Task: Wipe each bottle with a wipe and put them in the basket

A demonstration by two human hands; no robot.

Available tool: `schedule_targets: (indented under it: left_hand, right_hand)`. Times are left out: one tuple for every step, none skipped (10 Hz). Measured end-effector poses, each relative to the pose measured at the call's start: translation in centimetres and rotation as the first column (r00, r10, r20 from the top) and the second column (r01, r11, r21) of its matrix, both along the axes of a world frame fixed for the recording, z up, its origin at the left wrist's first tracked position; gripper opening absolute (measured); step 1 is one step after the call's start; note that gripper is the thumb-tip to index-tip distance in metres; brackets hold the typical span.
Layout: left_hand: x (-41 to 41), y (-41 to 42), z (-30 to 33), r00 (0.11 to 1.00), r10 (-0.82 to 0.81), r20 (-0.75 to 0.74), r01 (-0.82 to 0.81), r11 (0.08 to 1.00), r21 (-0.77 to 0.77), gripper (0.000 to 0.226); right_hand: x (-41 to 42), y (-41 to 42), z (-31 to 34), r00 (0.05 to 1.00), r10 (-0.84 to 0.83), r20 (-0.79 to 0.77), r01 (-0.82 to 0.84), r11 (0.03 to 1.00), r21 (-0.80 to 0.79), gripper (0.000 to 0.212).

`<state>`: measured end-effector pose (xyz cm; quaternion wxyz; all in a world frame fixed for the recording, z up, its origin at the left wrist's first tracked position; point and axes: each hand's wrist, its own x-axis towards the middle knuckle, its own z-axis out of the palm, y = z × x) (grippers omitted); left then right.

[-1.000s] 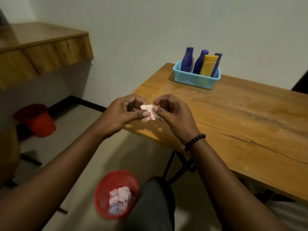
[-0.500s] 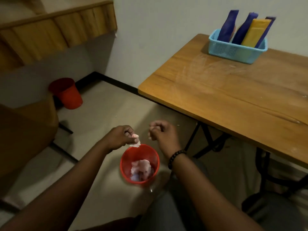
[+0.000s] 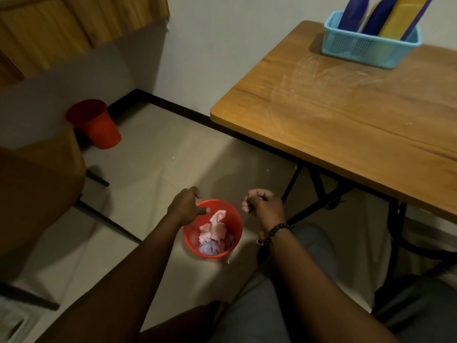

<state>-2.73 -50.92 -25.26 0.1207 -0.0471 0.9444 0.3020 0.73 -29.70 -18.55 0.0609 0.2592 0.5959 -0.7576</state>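
Nearest, the left hand (image 3: 188, 206) is held over the rim of the red bin (image 3: 236, 241) on the floor, its grip now released and nothing pinched in it; half a second ago a pink wipe was still held between its fingers above the bin. That wipe (image 3: 217, 217) is now seen lying on top of the crumpled pile inside the bin. The right hand (image 3: 263, 204) is kept just beside the bin, fingers curled into a fist with nothing held, as it was before. Farther off, no bottle is left on the surface (image 3: 346, 120); only faint wipe streaks are seen there. At the far corner, the bottles (image 3: 376, 16) are stood together in the blue basket (image 3: 366, 48), three dark blue and one yellow. With the last wipe discarded and every visible bottle already in the basket, the task is judged to be finished or nearly so.
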Motion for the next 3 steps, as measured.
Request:
schedule_targets:
  left_hand:
    - [0.0, -0.9, -0.3, 0.999, 0.047, -0.021, -0.047, 0.999, -0.009, 0.042]
    - [0.1, -1.6, -0.5, 0.997, 0.067, -0.04, -0.067, 0.998, 0.008, 0.03]
    - [0.0, -1.4, -0.1, 0.993, 0.093, -0.075, -0.093, 0.996, 0.014, 0.016]
  right_hand:
    - [-0.2, 0.4, -0.1, 1.0, -0.003, 0.004, 0.003, 1.0, -0.002, 0.016]
    - [-0.3, 1.0, -0.2, 1.0, -0.002, -0.005, 0.002, 1.0, 0.005, 0.016]
    - [-0.6, 1.5, 0.4, 0.999, 0.018, -0.033, -0.016, 0.999, 0.04, 0.012]
